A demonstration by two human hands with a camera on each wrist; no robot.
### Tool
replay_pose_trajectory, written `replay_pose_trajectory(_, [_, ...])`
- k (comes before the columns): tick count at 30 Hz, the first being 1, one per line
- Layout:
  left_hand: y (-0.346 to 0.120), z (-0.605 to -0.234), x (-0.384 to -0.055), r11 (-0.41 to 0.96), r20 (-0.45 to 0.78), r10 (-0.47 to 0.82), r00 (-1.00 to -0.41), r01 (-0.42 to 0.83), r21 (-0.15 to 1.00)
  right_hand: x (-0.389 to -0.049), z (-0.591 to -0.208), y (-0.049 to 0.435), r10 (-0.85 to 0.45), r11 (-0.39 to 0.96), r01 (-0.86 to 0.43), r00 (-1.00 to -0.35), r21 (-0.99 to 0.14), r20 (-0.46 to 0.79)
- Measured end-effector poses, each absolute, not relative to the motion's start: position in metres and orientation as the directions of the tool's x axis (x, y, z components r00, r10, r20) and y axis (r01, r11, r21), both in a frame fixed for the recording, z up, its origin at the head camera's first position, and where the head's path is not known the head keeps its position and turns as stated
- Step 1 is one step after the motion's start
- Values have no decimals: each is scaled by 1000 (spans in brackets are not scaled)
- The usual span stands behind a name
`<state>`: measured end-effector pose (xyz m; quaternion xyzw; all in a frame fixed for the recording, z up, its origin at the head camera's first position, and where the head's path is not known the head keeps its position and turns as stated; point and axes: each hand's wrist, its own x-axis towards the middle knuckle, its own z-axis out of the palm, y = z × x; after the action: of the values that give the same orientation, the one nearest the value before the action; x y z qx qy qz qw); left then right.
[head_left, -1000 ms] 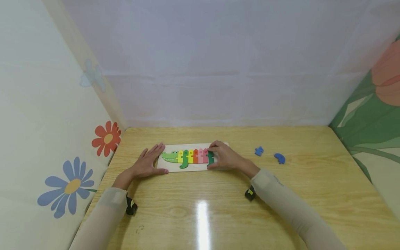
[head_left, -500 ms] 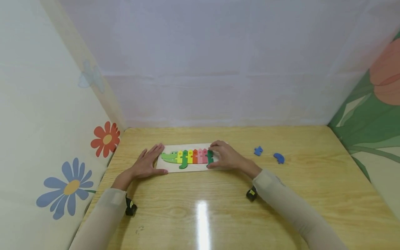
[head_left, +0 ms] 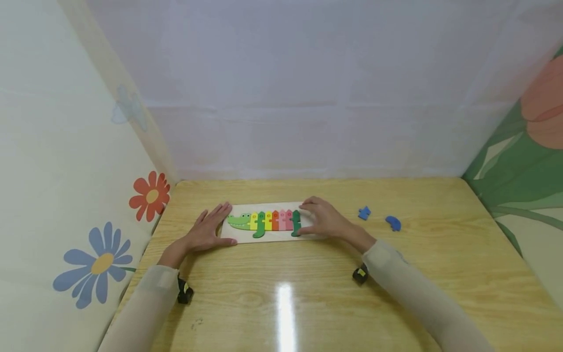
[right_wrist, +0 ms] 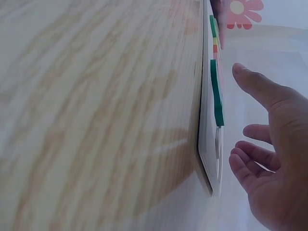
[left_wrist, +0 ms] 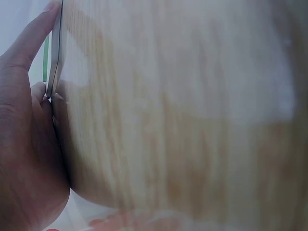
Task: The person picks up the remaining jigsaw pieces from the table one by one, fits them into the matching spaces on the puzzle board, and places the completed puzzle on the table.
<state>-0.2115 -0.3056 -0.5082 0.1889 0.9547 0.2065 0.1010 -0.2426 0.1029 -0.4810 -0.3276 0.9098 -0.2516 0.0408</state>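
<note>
A pale wooden puzzle board lies flat on the table, carrying a crocodile of coloured pieces: a light green head, then yellow, green, orange and pink segments. At the row's right end is a dark green leg piece. My left hand is spread at the board's left end, straight fingers at the far corner and thumb along the near edge. My right hand hovers over the board's right end; in the right wrist view its fingers and thumb stand apart, clear of the dark green piece, holding nothing.
Two loose blue pieces lie right of the board: a small notched one and a curved one. The wooden table meets white cloth behind and flowered cloth at both sides. Black camera blocks hang at both wrists.
My right hand has let go of the dark green leg piece and moved slightly right, leaving it in the row. My left hand stays at the board's left end.
</note>
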Motion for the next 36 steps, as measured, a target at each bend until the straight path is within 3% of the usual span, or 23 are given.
replay_pose_trajectory(23, [-304, -507, -210, 840, -111, 403, -908, 319, 438, -242, -473, 129, -585, 686, -574, -800, -446, 130])
replay_pose_trajectory(36, [-304, -507, -210, 835, -101, 404, -909, 322, 446, -235, -463, 153, -562, 660, -565, -809, -494, 174])
